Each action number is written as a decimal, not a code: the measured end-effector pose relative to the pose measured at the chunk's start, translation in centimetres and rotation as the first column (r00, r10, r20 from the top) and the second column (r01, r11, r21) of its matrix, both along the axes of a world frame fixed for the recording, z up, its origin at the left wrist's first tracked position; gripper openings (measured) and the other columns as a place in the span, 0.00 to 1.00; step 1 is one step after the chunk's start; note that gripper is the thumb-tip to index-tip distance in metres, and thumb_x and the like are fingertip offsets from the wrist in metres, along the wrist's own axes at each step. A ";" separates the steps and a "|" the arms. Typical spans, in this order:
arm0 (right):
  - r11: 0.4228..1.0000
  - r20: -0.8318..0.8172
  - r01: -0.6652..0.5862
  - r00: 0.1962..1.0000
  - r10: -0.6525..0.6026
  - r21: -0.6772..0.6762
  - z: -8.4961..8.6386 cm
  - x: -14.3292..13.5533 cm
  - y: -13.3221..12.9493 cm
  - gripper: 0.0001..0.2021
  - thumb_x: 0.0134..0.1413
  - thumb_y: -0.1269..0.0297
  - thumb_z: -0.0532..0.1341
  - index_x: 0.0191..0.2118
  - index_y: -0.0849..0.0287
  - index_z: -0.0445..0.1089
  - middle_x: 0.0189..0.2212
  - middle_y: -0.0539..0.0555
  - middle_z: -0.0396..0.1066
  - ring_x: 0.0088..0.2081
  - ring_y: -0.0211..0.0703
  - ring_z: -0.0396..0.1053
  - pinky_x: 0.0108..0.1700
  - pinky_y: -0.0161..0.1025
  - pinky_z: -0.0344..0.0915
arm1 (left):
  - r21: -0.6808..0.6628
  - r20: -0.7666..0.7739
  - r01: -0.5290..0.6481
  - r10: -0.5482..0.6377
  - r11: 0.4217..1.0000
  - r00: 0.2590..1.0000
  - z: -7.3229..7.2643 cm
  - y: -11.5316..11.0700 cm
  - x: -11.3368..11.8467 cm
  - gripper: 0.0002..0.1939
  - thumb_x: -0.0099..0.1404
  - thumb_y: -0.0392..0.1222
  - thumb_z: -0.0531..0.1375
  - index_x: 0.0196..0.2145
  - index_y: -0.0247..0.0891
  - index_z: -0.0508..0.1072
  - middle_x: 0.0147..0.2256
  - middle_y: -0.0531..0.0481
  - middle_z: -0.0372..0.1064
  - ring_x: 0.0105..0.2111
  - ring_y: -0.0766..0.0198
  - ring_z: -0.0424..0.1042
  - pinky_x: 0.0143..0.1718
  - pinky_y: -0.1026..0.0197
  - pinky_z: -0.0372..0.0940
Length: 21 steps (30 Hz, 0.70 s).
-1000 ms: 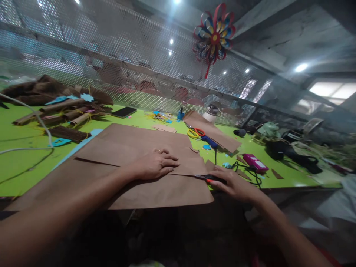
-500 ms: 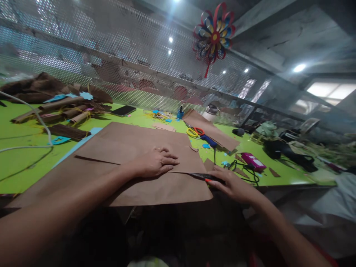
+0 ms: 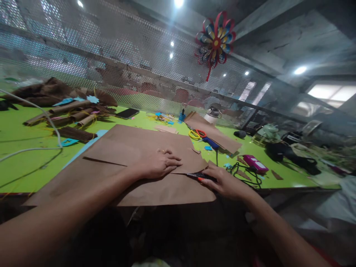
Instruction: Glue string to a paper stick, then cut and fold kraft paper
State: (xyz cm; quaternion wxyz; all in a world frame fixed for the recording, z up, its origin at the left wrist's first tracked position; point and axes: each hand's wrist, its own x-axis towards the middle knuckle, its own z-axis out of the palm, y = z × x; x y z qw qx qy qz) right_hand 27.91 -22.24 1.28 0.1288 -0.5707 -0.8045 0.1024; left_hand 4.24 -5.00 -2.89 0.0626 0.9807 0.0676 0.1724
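Note:
A large sheet of brown paper point(image 3: 167, 191) overhangs the front edge of the green table. On it lies another brown paper layer point(image 3: 144, 139), whose near edge runs under my left hand point(image 3: 160, 164). That hand is flat, fingers stretched to the right, pressing the paper down. My right hand point(image 3: 222, 180) is closed around dark-bladed scissors point(image 3: 198, 175); their handles are hidden in the fingers. The blades point left and lie along the near edge of the upper layer, just right of my left fingertips. A red-orange spot shows at the right thumb tip.
Behind the paper lie yellow-and-orange-handled scissors point(image 3: 197, 134), a blue glue gun point(image 3: 210, 142) and folded brown paper point(image 3: 213, 131). A magenta box point(image 3: 255, 164) and black cord point(image 3: 244, 178) are at right. Brown rolls point(image 3: 73, 134), a phone point(image 3: 127, 113) and white cable point(image 3: 52, 122) lie left.
The scissors and my right hand have shifted slightly left, nearer my left fingertips. My left hand stays flat on the paper. The whole view has shifted a little.

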 end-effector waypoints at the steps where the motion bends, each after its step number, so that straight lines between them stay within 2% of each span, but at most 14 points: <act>1: 1.000 -0.004 0.000 1.000 0.000 -0.005 0.0 -0.1 0.1 0.17 0.65 0.56 0.52 0.48 0.58 0.72 0.43 0.60 0.71 0.43 0.48 0.68 0.46 0.42 0.65 | -0.001 -0.001 0.001 -0.001 1.000 1.000 0.0 0.0 0.0 0.21 0.73 0.50 0.43 0.55 0.49 0.69 0.55 0.49 0.68 0.52 0.55 0.61 0.50 0.53 0.52; 5: 1.000 -0.006 0.001 1.000 -0.001 -0.013 -0.1 0.0 0.1 0.18 0.65 0.55 0.52 0.48 0.60 0.72 0.42 0.60 0.72 0.43 0.47 0.68 0.45 0.41 0.65 | 0.012 -0.019 -0.018 0.018 1.000 1.000 0.0 0.0 0.0 0.20 0.73 0.49 0.44 0.55 0.49 0.69 0.56 0.51 0.67 0.52 0.55 0.61 0.50 0.52 0.51; 8: 1.000 -0.024 -0.021 0.999 0.021 -0.010 0.1 0.3 0.0 0.18 0.65 0.54 0.52 0.47 0.60 0.73 0.42 0.60 0.72 0.43 0.47 0.68 0.46 0.41 0.65 | 0.050 -0.047 -0.013 0.015 0.999 0.999 0.3 -0.1 0.5 0.21 0.73 0.47 0.43 0.53 0.45 0.71 0.55 0.49 0.68 0.51 0.56 0.63 0.51 0.54 0.51; 13: 0.999 -0.041 -0.025 0.999 0.024 -0.022 0.8 2.4 -0.2 0.19 0.64 0.53 0.52 0.47 0.59 0.73 0.44 0.59 0.74 0.45 0.48 0.70 0.47 0.42 0.65 | 0.105 -0.068 0.047 -0.040 0.993 0.997 1.3 -0.6 2.0 0.19 0.72 0.45 0.45 0.47 0.41 0.74 0.47 0.45 0.73 0.44 0.59 0.69 0.50 0.56 0.54; 17: 0.999 0.012 -0.011 1.000 0.011 -0.047 0.9 4.5 -0.4 0.21 0.64 0.51 0.52 0.52 0.57 0.70 0.48 0.59 0.73 0.48 0.50 0.70 0.51 0.44 0.64 | 0.029 -0.001 0.010 -0.010 1.000 1.000 1.7 -1.5 2.3 0.19 0.71 0.46 0.46 0.41 0.39 0.76 0.42 0.44 0.73 0.41 0.58 0.70 0.46 0.58 0.59; 21: 0.998 0.086 0.032 0.996 -0.028 -0.052 -0.1 5.4 -1.0 0.21 0.64 0.49 0.50 0.54 0.52 0.69 0.48 0.58 0.71 0.48 0.50 0.70 0.50 0.44 0.65 | -0.085 0.093 0.050 -0.042 0.995 0.995 1.2 -1.6 0.8 0.19 0.72 0.46 0.47 0.40 0.38 0.76 0.39 0.44 0.74 0.37 0.61 0.71 0.40 0.61 0.63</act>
